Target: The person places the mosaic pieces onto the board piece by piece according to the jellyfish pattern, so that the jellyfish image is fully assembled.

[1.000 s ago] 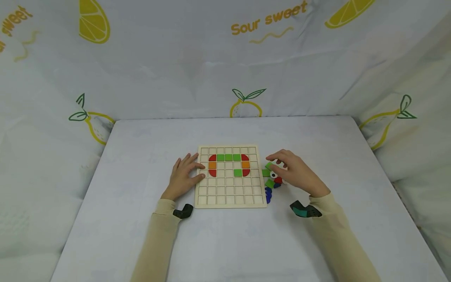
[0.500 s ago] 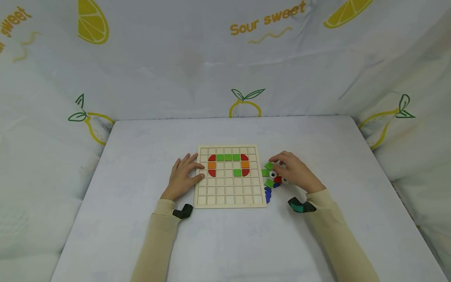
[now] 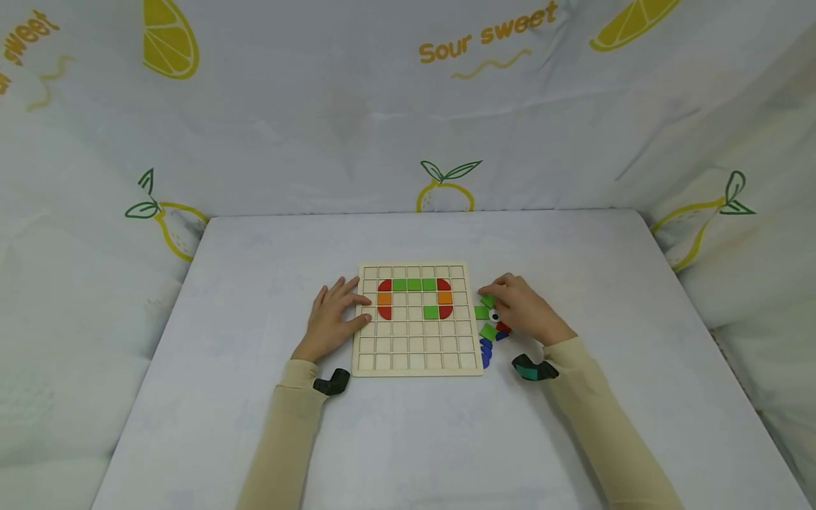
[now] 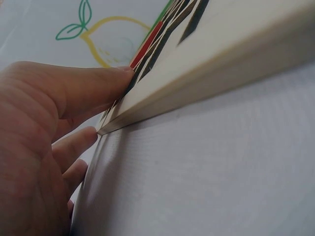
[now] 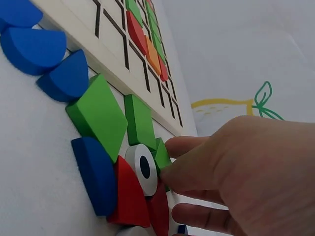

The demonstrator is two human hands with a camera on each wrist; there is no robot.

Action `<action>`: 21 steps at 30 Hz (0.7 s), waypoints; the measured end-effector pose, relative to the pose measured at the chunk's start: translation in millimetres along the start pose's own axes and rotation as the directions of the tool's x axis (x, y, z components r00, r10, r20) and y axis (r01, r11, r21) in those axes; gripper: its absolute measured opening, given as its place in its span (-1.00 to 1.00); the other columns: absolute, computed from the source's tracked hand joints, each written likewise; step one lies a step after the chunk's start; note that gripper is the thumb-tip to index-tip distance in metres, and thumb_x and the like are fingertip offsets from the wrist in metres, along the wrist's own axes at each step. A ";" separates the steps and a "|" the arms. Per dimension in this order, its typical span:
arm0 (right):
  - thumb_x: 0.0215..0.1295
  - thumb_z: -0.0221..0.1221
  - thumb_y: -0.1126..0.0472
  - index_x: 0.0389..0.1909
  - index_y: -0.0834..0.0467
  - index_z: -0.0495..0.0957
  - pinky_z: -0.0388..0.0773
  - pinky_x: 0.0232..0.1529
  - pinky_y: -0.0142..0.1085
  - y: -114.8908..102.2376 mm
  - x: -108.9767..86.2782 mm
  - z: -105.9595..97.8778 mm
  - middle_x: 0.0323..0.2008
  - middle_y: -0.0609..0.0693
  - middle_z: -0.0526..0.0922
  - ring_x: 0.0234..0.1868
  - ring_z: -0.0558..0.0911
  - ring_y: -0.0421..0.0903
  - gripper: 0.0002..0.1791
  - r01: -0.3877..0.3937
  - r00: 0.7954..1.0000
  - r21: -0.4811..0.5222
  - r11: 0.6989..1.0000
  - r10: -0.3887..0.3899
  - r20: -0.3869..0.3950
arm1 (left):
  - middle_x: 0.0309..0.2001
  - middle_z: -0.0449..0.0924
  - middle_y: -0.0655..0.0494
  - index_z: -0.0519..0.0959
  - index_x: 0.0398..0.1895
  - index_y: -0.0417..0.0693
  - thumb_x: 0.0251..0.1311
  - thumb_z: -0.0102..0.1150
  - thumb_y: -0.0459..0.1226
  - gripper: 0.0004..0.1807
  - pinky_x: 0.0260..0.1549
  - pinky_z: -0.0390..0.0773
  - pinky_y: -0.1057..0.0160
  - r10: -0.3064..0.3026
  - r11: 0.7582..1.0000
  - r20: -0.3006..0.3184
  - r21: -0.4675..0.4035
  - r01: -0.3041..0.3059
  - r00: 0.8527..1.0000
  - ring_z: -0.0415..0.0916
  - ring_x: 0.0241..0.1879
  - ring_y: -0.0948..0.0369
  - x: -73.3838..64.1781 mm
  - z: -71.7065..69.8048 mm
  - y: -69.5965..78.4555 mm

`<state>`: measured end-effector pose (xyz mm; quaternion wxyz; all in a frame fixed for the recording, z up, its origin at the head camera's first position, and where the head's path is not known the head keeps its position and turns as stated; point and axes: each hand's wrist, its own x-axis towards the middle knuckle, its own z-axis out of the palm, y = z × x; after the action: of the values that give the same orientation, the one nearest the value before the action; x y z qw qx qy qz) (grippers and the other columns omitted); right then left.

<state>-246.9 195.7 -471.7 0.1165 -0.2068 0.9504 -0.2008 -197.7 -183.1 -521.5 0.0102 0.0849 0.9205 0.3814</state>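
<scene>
A wooden grid board lies flat on the table, with red quarter-round, green square and orange square pieces set in its upper rows. My left hand rests on the board's left edge, its thumb over the rim. Off the board's right side, my right hand pinches a green block between thumb and index finger; part of that block is hidden. Close by lie more green blocks, a white disc with a black dot, red pieces and a blue piece.
Blue half-round pieces lie against the board's lower right edge. The white table extends around the board. A white cloth with lemon prints hangs behind and at the sides.
My right hand has moved left and closed in on the green block, covering part of it and nearby pieces. The left hand and the board have stayed in place.
</scene>
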 end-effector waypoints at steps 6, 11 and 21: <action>0.41 0.11 0.32 0.08 0.19 0.64 0.60 -0.01 -0.02 -2.5 0.3 -2.9 0.05 0.20 0.57 0.02 0.46 0.10 -0.71 -0.048 0.998 -0.056 0.997 0.046 -0.037 | 0.58 0.19 0.00 0.66 0.01 0.08 0.27 0.32 -0.10 -0.72 0.61 -0.35 -0.14 0.000 1.000 0.004 0.002 0.000 1.000 -0.12 0.64 -0.03 1.1 -0.4 -1.6; 0.36 0.26 0.18 -0.03 0.21 0.64 0.59 -0.11 -0.07 0.8 5.2 -10.8 -0.02 0.16 0.59 -0.01 0.47 0.09 -0.76 -0.105 0.994 -0.019 0.994 0.104 -0.023 | 0.57 0.20 0.01 0.66 0.01 0.09 0.27 0.32 -0.09 -0.72 0.61 -0.35 -0.13 0.001 1.000 -0.005 0.006 -0.001 1.000 -0.11 0.64 -0.02 1.4 -0.3 -3.1; 0.45 0.20 0.07 -0.06 0.17 0.54 0.56 -0.32 -0.30 7.3 3.7 -30.0 -0.17 0.13 0.62 -0.18 0.55 0.02 -0.75 -0.086 0.995 0.287 0.954 0.094 -0.017 | 0.58 0.19 0.01 0.65 0.01 0.09 0.27 0.31 -0.10 -0.71 0.61 -0.36 -0.13 -0.013 1.000 0.008 0.016 0.013 1.000 -0.13 0.64 -0.01 0.7 3.0 -2.3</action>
<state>-261.8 210.1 -448.5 0.1397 -0.1413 0.9215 -0.3336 -198.5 -182.6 -525.3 0.0158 0.0808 0.9240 0.3734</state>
